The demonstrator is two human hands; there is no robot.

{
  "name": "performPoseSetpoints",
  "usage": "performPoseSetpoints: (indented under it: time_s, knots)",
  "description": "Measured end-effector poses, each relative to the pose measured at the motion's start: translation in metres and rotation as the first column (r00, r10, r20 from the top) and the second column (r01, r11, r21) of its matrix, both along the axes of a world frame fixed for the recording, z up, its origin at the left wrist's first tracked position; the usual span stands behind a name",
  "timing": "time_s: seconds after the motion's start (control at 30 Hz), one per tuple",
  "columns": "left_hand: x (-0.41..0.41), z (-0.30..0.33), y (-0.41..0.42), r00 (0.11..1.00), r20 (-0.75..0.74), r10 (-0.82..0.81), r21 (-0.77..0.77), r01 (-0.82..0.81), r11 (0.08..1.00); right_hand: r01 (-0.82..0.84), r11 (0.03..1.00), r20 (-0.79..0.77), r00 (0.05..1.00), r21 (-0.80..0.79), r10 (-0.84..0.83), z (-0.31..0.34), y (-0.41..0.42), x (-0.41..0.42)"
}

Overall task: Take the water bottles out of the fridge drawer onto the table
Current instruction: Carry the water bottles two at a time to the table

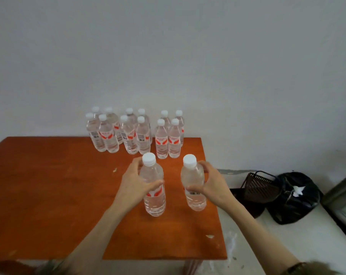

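The person stands at the orange worktop [49, 185] with a water bottle in each hand. The left hand [135, 181] wraps its fingers and thumb round the left bottle [153, 187]. The right hand [211, 183] grips the right bottle [193, 185] the same way, thumb in front and fingers behind. Both bottles are upright, and both grips sit high up near the shoulders, so I think the bottles are being set down straight and will not tip. (I cannot tell if their bottoms touch the wood yet.)

Far back by the white wall [168, 56] stand twelve more bottles [136, 132] in three small bunches of four. The two held bottles are nearer, just in front of the right bunch, maybe to start a new bunch.

The bottles are clear and full of water, with white caps and a red and white label. The right one shows a little barcode.

On the floor to the right sit a dark basket [257, 187] and a black bag [295, 199].
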State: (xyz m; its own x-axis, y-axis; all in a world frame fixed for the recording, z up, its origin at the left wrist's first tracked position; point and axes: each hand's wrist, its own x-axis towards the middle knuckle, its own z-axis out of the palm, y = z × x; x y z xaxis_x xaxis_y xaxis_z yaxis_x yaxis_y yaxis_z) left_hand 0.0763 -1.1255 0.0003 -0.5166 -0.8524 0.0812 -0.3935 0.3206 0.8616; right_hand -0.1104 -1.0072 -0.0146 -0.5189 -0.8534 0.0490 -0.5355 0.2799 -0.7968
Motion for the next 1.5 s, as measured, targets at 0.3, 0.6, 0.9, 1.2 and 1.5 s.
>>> performPoseSetpoints:
  time_s: [0.3, 0.6, 0.9, 1.2, 1.5]
  knots:
    - [-0.067, -0.056, -0.154, 0.988, 0.090, -0.128, 0.080, 0.121, 0.989, 0.106, 0.986, 0.070, 0.991, 0.129, -0.116, -0.063, -0.150, -0.049]
    - [-0.127, -0.084, -0.230, 0.978, 0.040, -0.204, 0.118, 0.198, 0.973, 0.155, 0.973, 0.104, 0.979, 0.171, -0.174, -0.085, -0.227, -0.086]
    - [-0.142, -0.101, -0.229, 0.980, 0.038, -0.195, 0.114, 0.189, 0.975, 0.119, 0.976, 0.192, 0.969, 0.182, -0.154, -0.094, -0.236, -0.099]
    - [-0.143, -0.100, -0.225, 0.962, 0.103, -0.253, 0.108, 0.242, 0.964, 0.123, 0.977, 0.329, 0.928, 0.176, -0.176, -0.093, -0.226, -0.085]
    - [-0.108, -0.078, -0.148, 0.995, -0.038, -0.093, -0.104, 0.089, 0.991, 0.266, 0.913, 0.133, 0.939, 0.311, -0.319, -0.070, -0.133, -0.061]
